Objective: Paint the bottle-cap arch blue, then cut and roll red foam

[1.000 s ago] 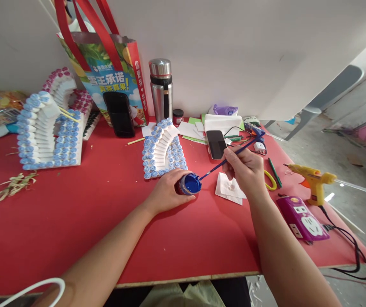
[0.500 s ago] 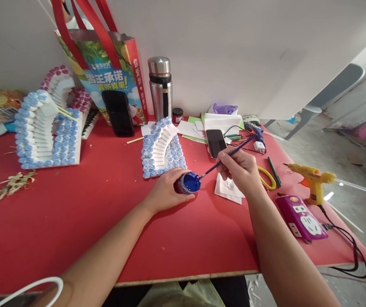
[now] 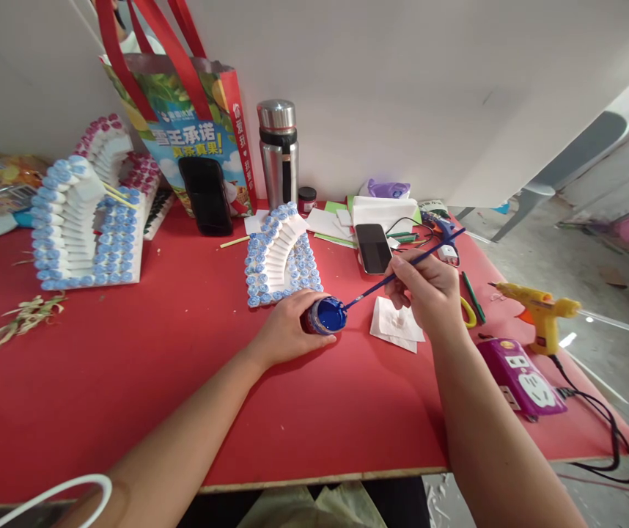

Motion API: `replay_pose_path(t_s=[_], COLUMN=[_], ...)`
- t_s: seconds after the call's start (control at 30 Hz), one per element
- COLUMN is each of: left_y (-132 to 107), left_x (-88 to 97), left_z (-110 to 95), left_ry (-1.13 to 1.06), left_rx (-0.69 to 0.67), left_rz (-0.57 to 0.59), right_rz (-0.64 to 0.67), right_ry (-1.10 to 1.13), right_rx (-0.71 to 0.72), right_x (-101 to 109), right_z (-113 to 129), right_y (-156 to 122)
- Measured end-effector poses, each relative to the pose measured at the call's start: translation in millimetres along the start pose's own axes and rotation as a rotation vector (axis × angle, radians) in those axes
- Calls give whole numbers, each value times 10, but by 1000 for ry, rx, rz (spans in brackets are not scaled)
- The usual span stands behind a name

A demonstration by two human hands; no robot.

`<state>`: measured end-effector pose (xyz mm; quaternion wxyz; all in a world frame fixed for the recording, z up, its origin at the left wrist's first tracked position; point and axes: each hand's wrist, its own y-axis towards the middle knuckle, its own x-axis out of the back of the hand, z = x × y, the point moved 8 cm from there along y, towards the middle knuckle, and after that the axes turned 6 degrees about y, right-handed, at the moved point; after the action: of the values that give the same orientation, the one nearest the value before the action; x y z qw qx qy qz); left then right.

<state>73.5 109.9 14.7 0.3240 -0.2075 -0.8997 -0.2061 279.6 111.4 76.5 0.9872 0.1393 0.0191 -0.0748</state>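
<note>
My left hand [image 3: 284, 330] is wrapped round a small jar of blue paint [image 3: 327, 316] that stands tilted on the red table [image 3: 144, 352]. My right hand [image 3: 427, 290] pinches a thin blue paintbrush [image 3: 402, 268] whose tip rests at the jar's rim. Just behind the jar lies a white foam staircase model [image 3: 280, 256] edged with blue-and-white caps. A white tissue [image 3: 396, 323] lies under my right hand.
A larger capped staircase model [image 3: 81, 224] stands at the left. At the back are a printed bag [image 3: 188, 125], a black phone [image 3: 205, 194] and a steel flask [image 3: 278, 154]. Another phone [image 3: 372, 248], a yellow glue gun [image 3: 537, 312] and a purple power strip [image 3: 517, 374] lie right.
My right hand has shifted slightly right and up with the brush, its tip staying at the jar. My left hand keeps its hold on the jar.
</note>
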Motion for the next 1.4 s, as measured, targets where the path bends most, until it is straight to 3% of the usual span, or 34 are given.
replay_pose_path(t_s=[0.43, 0.93, 1.4], left_y=[15, 5, 4], left_x=[14, 11, 20], left_z=[-15, -13, -13], left_ry=[-8, -10, -7], left_rx=[-17, -10, -1], left_rz=[-9, -6, -6], right_rz=[218, 114, 103], right_ry=[-31, -29, 30], right_rx=[-112, -99, -38], right_x=[-104, 60, 62], right_z=[-198, -141, -47], right_y=[54, 61, 50])
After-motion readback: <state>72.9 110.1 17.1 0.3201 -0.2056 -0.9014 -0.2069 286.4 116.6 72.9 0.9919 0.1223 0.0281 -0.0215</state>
